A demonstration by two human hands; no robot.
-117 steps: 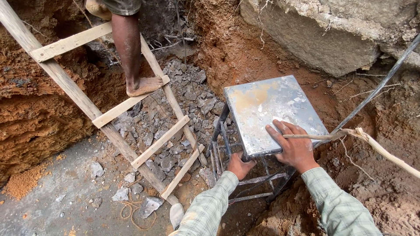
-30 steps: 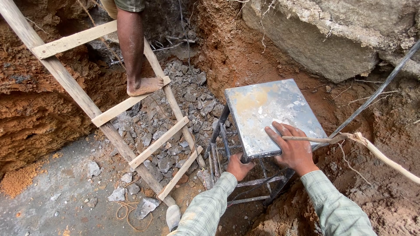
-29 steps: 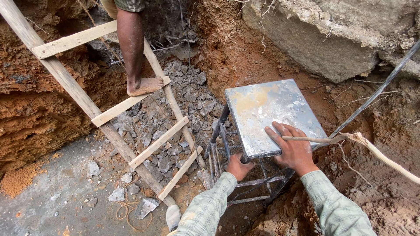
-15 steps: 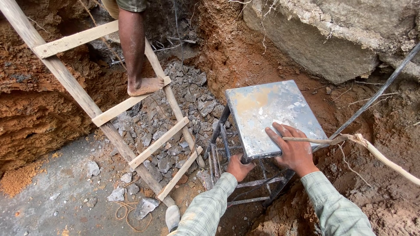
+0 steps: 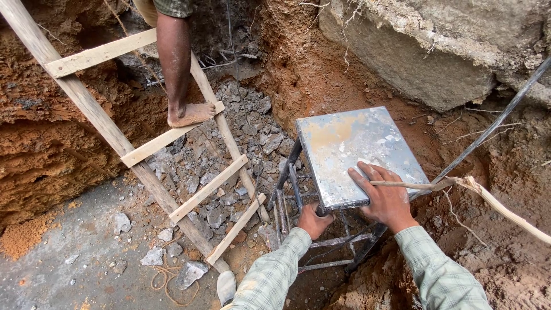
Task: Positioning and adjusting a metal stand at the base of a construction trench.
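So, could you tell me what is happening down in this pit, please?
A person steadies a metal stool set against the earth wall: the right hand lies flat on its seat, the left hand grips the frame under the near edge. Beside it, another person's bare foot stands on a rung of a wooden ladder over broken stones.

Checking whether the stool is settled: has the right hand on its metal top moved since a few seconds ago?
No. The right hand lies flat on the near right corner of the stool top, as before, just under the thin root.
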